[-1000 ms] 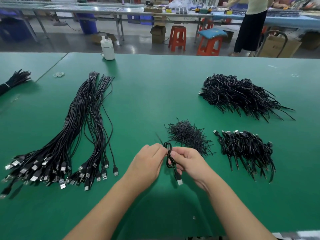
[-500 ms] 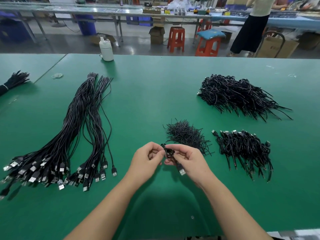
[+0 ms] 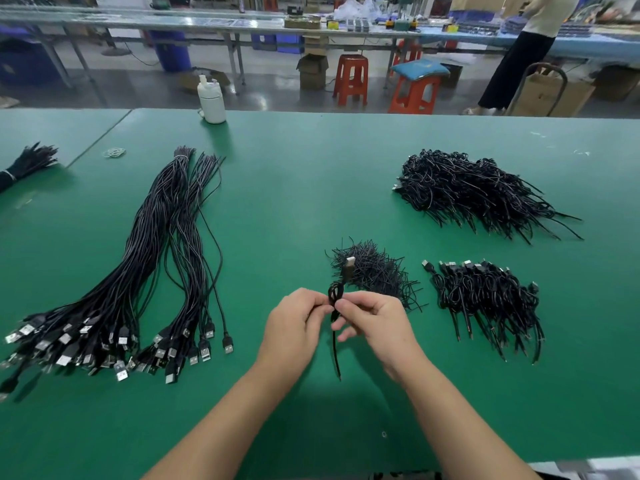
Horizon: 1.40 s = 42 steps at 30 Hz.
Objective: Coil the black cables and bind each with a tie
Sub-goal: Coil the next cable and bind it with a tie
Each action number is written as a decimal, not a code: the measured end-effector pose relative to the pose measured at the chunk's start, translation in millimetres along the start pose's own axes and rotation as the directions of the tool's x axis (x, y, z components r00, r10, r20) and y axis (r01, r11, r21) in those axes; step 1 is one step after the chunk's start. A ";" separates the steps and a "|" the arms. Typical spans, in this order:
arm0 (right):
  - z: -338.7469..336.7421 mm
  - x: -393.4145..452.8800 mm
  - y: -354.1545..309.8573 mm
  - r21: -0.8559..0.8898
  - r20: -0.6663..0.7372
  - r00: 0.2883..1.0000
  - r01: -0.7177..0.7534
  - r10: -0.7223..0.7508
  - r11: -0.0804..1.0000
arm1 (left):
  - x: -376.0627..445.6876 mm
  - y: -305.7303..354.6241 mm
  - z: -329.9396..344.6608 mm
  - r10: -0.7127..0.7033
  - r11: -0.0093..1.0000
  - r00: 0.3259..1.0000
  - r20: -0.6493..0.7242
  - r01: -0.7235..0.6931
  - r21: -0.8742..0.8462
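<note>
Two bare forearms reach up from the bottom edge of the frame and meet just below centre. The left hand (image 3: 294,323) and the right hand (image 3: 375,322) face each other with fingers curled, both pinching a small coiled black cable (image 3: 336,296) held between them above the green desk (image 3: 277,209). Its plug end sticks up past the fingertips and a loose tail hangs down between the wrists.

Just beyond the hands lies a heap of short black ties (image 3: 375,271). To its right, in the right middle of the frame, sits a pile of coiled, bound cables (image 3: 485,299). Farther up on the right is a larger tangled heap of black cables (image 3: 474,192). On the left, long uncoiled cables (image 3: 149,258) stretch from a bunched end at upper left down to a fan of plugs at lower left.

At the desk's far edge stands a white bottle (image 3: 212,100). Beyond it are a grey floor, orange stools (image 3: 351,79), long workbenches and a standing person (image 3: 530,46) at upper right.
</note>
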State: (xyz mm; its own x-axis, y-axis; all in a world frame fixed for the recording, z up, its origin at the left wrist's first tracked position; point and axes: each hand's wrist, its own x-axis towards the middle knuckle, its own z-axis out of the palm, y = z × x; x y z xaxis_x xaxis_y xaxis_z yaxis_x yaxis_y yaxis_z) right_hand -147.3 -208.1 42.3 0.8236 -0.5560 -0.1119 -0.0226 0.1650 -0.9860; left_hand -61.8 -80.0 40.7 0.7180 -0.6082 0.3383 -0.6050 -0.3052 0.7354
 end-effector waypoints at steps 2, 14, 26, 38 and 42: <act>-1.4 -0.3 -0.5 0.005 -0.012 1.000 -0.028 0.028 1.000 | -2.4 -3.2 3.3 0.050 0.998 0.999 -0.020 -0.050 0.030; -10.9 5.3 -15.4 -0.123 0.072 0.988 -0.124 0.134 0.985 | 8.3 -7.0 10.4 -0.163 0.951 0.982 0.100 0.183 -0.248; -117.6 47.6 -57.2 -0.901 -0.246 0.964 -0.191 -0.098 0.389 | 32.4 -130.0 -0.5 -0.083 0.795 0.997 0.009 0.060 0.604; -202.9 68.0 -48.6 -0.829 -0.559 0.829 -0.559 -0.025 0.018 | 30.1 -127.0 4.3 -0.023 0.703 0.995 0.099 -0.055 0.710; -189.9 67.9 -53.2 -0.853 -0.505 0.851 -0.518 -0.144 -0.066 | 30.0 -127.5 4.2 -0.024 0.701 0.995 0.096 -0.051 0.712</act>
State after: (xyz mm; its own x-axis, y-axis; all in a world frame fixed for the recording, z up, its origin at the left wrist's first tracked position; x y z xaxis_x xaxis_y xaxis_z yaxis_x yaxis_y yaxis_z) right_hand -197.8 -409.3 63.8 0.4178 -0.9084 -0.0154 -0.9082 -0.4181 0.0182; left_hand 35.5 -62.4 -45.4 0.6963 -0.6681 0.2623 -0.7057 -0.7039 0.0802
